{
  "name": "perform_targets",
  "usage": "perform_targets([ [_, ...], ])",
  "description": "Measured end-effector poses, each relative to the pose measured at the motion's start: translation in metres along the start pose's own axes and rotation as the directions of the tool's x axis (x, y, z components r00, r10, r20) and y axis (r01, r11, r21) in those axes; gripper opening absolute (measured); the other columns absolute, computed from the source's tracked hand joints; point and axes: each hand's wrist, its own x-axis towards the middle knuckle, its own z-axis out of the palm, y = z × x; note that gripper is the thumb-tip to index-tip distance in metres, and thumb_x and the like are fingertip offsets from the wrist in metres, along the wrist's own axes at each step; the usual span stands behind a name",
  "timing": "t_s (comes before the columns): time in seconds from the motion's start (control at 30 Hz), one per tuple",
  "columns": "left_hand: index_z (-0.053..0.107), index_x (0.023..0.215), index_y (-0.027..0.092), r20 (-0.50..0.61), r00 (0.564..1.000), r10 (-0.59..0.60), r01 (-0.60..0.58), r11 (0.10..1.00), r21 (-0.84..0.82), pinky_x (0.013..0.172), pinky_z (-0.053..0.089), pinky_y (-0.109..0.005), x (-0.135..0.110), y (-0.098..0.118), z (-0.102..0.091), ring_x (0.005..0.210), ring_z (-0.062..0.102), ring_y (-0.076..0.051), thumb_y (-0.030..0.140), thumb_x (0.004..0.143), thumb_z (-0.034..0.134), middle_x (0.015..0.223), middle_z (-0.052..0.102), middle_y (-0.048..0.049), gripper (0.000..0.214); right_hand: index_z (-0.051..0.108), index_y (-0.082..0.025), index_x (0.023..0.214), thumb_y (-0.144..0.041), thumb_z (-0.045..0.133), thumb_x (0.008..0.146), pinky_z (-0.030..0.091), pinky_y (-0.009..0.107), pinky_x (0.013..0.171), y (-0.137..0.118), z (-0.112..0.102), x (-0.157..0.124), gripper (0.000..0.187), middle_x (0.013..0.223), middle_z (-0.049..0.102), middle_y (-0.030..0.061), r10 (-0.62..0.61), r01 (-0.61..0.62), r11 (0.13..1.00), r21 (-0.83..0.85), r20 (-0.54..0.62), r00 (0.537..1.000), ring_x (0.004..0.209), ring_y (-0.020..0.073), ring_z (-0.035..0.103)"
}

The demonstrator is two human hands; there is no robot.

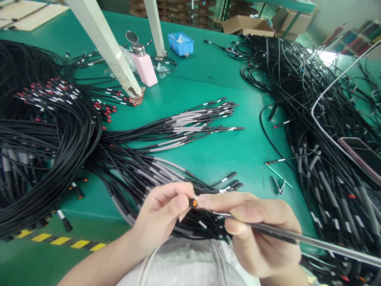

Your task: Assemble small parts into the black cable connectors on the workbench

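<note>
My left hand (166,214) pinches a black cable connector (193,202) whose orange end faces my right hand. Beside that end, the fingertips of my right hand (262,226) are close to or touching it; I cannot tell which. My right hand is closed around a slim grey-and-black rod-like tool (327,245), its shiny tip pointing left, just below the connector. Behind and under both hands lies a bundle of black cables with grey ribbed sleeves (166,169). Part of it is hidden by my hands.
Coiled black cables (65,139) fill the left side, some red-tipped. Another cable heap (297,87) spreads along the right, with a phone (364,157) on it. A pink bottle (145,67), blue bin (180,43) and white post (110,47) stand on the green table (205,155). Small clippers (279,186) lie right.
</note>
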Motion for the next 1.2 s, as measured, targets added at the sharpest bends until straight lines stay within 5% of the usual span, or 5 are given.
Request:
perform_targets([
  [0.43,0.087,0.081,0.026,0.083,0.995,0.048,-0.047,0.999,-0.014,0.061,0.039,-0.029,0.0024,0.0000,-0.0030,0.065,0.051,-0.016,0.045,0.088,0.088,0.066,0.057,-0.0003,0.020,0.067,-0.029,0.139,-0.011,0.067,0.103,0.074,0.041,0.091,0.0063,0.0011,0.0044,0.040,0.125,0.086,0.0096,-0.084,0.084,0.996,0.035,-0.011,0.996,0.107,0.0273,0.086],
  [0.7,0.090,0.089,0.027,0.151,0.983,0.102,-0.100,0.995,-0.025,0.066,0.042,-0.027,0.0013,-0.0025,-0.0063,0.072,0.052,-0.017,0.038,0.091,0.086,0.071,0.057,-0.0011,0.012,0.070,-0.031,0.134,-0.012,0.069,0.102,0.072,0.044,0.098,0.0002,0.0031,0.0036,0.036,0.123,0.086,0.0068,-0.008,0.010,0.993,0.117,-0.011,1.000,0.108,0.0252,0.086],
  [1.2,0.091,0.091,0.027,0.171,0.977,0.130,-0.132,0.991,0.000,0.066,0.040,-0.029,-0.0004,-0.0037,-0.0072,0.072,0.051,-0.017,0.041,0.093,0.084,0.070,0.056,-0.0016,0.015,0.071,-0.029,0.136,-0.003,0.073,0.096,0.071,0.042,0.100,-0.0019,0.0002,0.0036,0.047,0.125,0.086,0.0068,-0.021,0.017,0.994,0.111,0.037,0.999,0.112,0.0250,0.084],
])
